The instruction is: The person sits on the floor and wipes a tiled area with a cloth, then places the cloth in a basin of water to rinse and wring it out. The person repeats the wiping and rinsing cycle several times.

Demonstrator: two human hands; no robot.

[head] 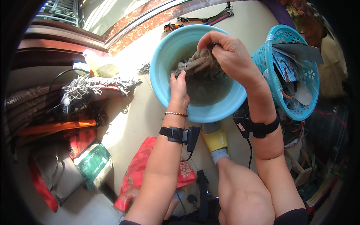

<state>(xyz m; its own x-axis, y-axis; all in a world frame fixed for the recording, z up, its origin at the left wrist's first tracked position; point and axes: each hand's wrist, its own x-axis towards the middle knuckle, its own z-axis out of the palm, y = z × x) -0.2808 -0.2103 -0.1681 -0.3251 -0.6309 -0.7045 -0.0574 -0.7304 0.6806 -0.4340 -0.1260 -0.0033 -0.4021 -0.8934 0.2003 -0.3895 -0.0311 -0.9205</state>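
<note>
A round light-blue plastic basin stands on the tiled floor before me, with murky grey-brown water in it. Over the water a wet greyish-brown cloth, bunched and shaggy in places, is stretched between my hands. My right hand grips its upper right end, fingers curled in, above the basin's right side. Lower and to the left, my left hand has the cloth's other end at its fingertips; part of that grip is hidden. The cloth's lower folds hang close to the water, and whether they touch it is unclear.
Right of the basin stands a blue perforated plastic basket filled with cardboard and packaging. A grey string mop head lies left. A red bag is under my left arm. Behind the basin lies a strap harness. My yellow slipper is close to the basin.
</note>
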